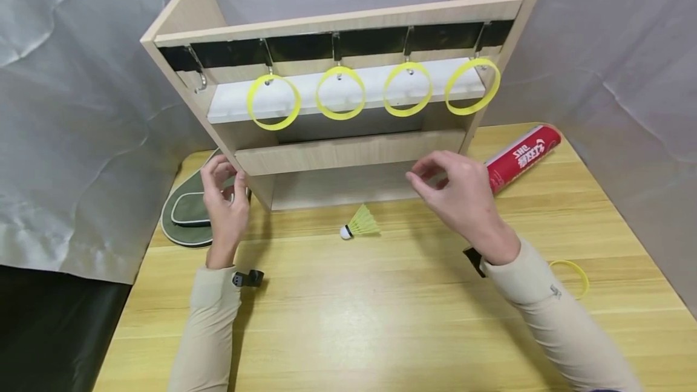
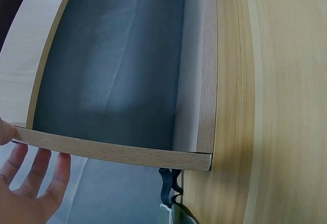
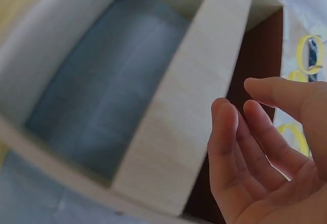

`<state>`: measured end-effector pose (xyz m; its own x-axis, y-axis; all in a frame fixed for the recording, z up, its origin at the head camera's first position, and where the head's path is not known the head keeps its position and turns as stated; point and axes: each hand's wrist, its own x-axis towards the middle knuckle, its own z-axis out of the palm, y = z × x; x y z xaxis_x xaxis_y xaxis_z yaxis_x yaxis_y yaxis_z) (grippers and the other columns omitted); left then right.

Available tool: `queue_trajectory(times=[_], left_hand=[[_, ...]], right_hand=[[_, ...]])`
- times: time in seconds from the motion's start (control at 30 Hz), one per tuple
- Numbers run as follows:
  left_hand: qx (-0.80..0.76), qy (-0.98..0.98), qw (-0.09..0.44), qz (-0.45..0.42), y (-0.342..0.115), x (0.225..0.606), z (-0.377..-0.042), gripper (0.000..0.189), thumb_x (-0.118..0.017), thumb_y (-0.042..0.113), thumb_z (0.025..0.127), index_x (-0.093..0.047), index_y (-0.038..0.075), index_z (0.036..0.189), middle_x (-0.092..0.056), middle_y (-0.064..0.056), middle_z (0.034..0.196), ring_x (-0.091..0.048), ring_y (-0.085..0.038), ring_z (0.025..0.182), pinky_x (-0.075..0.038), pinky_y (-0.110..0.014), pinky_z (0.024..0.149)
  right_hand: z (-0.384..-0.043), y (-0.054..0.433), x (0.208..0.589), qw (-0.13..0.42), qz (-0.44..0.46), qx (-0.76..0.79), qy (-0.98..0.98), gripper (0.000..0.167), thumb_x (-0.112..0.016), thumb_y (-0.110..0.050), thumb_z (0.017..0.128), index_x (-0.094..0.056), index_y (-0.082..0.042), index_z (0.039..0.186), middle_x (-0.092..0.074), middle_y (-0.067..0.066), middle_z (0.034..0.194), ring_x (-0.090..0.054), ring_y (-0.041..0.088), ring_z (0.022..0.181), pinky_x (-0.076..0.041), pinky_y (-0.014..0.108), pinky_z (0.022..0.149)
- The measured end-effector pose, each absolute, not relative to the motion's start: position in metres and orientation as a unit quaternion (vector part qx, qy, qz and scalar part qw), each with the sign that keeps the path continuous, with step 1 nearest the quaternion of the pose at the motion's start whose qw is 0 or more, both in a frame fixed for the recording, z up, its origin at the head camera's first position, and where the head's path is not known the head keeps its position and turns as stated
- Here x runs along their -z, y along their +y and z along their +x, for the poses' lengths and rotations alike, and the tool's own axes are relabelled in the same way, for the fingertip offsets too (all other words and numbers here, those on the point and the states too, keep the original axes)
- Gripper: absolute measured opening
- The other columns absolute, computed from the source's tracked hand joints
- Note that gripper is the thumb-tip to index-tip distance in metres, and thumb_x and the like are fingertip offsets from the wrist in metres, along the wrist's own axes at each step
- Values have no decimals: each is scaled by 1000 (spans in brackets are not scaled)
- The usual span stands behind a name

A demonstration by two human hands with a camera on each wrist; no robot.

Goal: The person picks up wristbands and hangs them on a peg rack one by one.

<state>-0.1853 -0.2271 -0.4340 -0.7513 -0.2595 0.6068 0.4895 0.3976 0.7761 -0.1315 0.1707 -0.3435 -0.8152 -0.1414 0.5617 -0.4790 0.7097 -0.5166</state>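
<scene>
A wooden shelf unit (image 1: 348, 153) stands at the back of the table. At its left side my left hand (image 1: 225, 216) grips the edge of the side panel (image 2: 117, 151), thumb at the front edge and fingertips on the outer face. In front of the shelf's right part hangs my right hand (image 1: 463, 195), fingers loosely bent and thumb apart from them, holding nothing. Several yellow rings, such as the leftmost ring (image 1: 251, 101), hang from hooks on a black strip (image 1: 302, 48); the far-left hook (image 1: 202, 80) carries no ring.
A shuttlecock (image 1: 362, 222) with yellow feathers lies before the shelf. To the right are a red tube (image 1: 523, 153) and another yellow ring (image 1: 585, 283), partly behind the right sleeve. A green case (image 1: 190, 210) with white piping lies left of the shelf.
</scene>
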Motion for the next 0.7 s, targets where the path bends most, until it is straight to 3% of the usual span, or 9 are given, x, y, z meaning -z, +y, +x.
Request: queue_trajectory(times=[0.2,0.43,0.7], left_hand=[[545,-761,344,-72,-225,433,-185,37,-59,-1,108,-52,1,145,-59,18,116,-64,-3,109,-49,-18,73],[547,-759,346,-69,-226,433,-184,37,-59,-1,108,-53,3,145,-60,15,116,-65,-7,109,-49,-16,74],[548,-758,345,-74,-226,433,-184,37,-59,1,109,-52,2,145,-60,14,116,-65,-9,109,-49,-17,73]], right_hand=[[-126,195,362,229,147,-319,-908,11,-89,-6,89,-79,-2,93,-80,12,87,-76,24,74,-64,39,63],[-120,223,380,206,123,-312,-919,9,-88,-6,90,-80,-5,92,-81,10,85,-76,24,75,-57,17,64],[-109,263,399,186,80,-301,-932,13,-90,-8,88,-80,-4,95,-81,12,85,-75,26,74,-46,3,66]])
